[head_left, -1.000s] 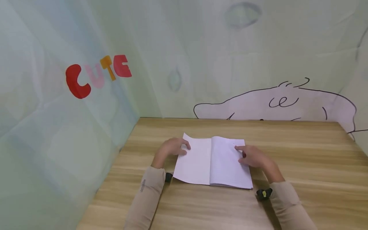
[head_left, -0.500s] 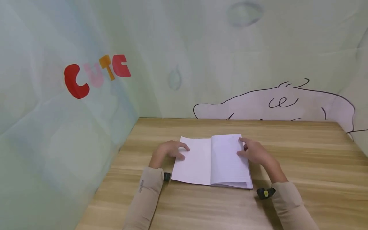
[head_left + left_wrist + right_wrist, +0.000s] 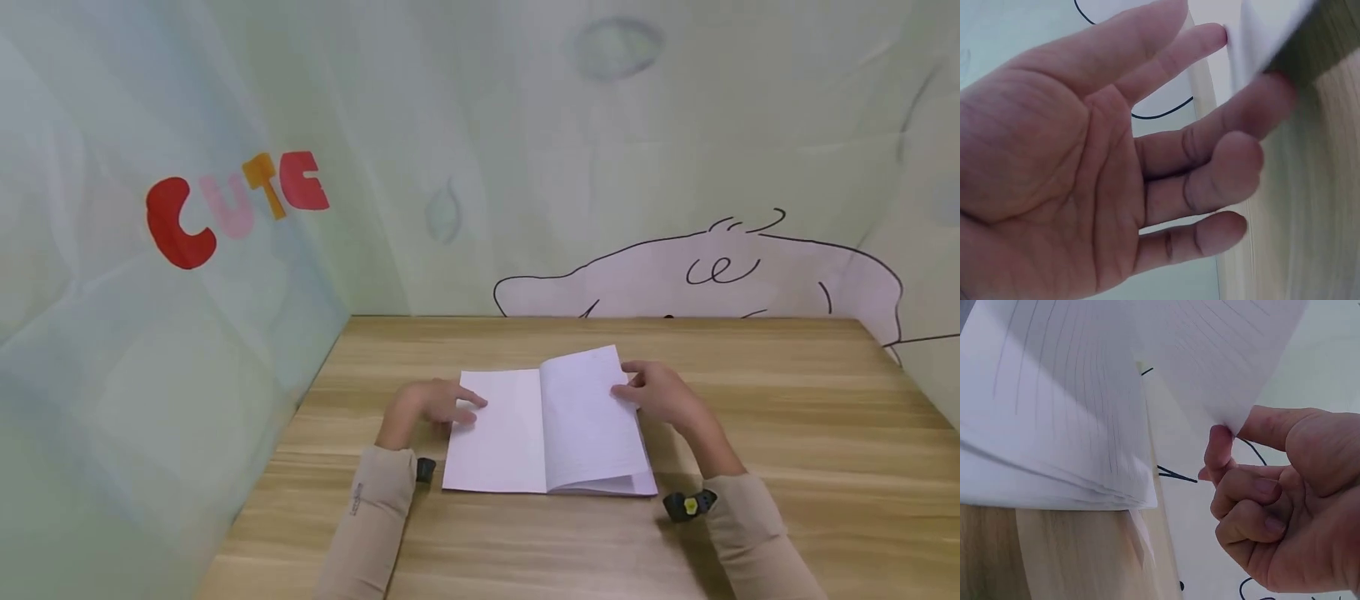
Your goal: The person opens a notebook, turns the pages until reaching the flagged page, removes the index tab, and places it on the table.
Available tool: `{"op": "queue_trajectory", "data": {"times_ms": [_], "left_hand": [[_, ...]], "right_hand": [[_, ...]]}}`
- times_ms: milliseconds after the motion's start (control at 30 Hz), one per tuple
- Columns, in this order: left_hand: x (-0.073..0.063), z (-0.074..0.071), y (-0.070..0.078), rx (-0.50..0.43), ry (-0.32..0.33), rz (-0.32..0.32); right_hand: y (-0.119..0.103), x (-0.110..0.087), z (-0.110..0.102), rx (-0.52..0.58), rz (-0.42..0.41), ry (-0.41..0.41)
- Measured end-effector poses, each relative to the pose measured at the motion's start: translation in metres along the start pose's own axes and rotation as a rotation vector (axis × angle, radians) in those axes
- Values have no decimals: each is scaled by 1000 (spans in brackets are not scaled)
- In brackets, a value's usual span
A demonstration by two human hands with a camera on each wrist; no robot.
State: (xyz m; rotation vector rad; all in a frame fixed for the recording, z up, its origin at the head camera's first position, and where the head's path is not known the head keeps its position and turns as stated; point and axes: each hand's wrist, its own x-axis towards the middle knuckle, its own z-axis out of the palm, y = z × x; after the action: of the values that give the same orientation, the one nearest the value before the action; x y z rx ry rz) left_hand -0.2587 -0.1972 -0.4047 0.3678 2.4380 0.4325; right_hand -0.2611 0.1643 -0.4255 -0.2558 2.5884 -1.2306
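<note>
An open notebook [image 3: 502, 433] lies on the wooden table, with a blank page on the left and lined pages on the right. My right hand [image 3: 660, 396] pinches the outer edge of a lined page [image 3: 588, 417] between thumb and forefinger. That page is lifted and curves above the stack of pages [image 3: 1072, 444] under it, and its other fingers [image 3: 1247, 519] curl without holding anything. At the notebook's left edge, my left hand [image 3: 435, 404] rests with fingers loosely extended. Two of its fingertips lie on the blank page; in the left wrist view another finger [image 3: 1260, 106] is at the underside of the edge.
The wooden table [image 3: 525, 550] extends around the notebook. Behind it stands a pale green backdrop [image 3: 420, 125] with a cartoon drawing [image 3: 675, 283], and the left wall bears coloured letters [image 3: 180, 225]. Each wrist carries a black strap-on device [image 3: 690, 506].
The lined page has risen off the stack in my right hand, its outer corner going up and slightly left. My left hand has slid a little down along the page's left edge, which now lies flatter.
</note>
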Motion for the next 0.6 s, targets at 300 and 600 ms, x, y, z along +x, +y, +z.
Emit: {"op": "queue_trajectory", "data": {"times_ms": [300, 600], "left_hand": [[3, 5, -4, -32, -16, 62], [7, 3, 1, -7, -3, 84]], "right_hand": [[5, 0, 5, 116, 36, -70], [-3, -2, -5, 239, -18, -170]]}}
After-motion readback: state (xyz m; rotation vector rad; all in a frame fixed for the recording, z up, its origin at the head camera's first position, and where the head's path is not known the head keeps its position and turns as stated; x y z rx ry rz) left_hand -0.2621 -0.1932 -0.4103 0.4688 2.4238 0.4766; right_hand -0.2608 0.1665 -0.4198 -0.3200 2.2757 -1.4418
